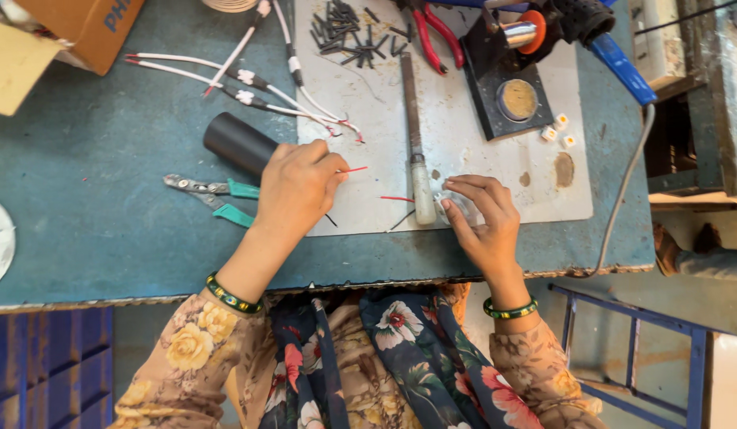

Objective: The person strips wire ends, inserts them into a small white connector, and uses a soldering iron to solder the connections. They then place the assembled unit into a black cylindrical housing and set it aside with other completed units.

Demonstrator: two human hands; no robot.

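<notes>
File [417,151] blocks gap between hands, seemingly.

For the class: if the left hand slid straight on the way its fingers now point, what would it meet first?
The left hand points right along the white mat. It would probably first meet the loose red wire piece, then the upright file, though heights are unclear.

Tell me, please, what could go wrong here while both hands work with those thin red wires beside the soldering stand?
The left hand pinches a thin red wire by its end; it could slip free. The right hand presses a small clear part right beside the file, which could get nudged. The soldering iron sits close, so a far reach may risk a burn.
</notes>
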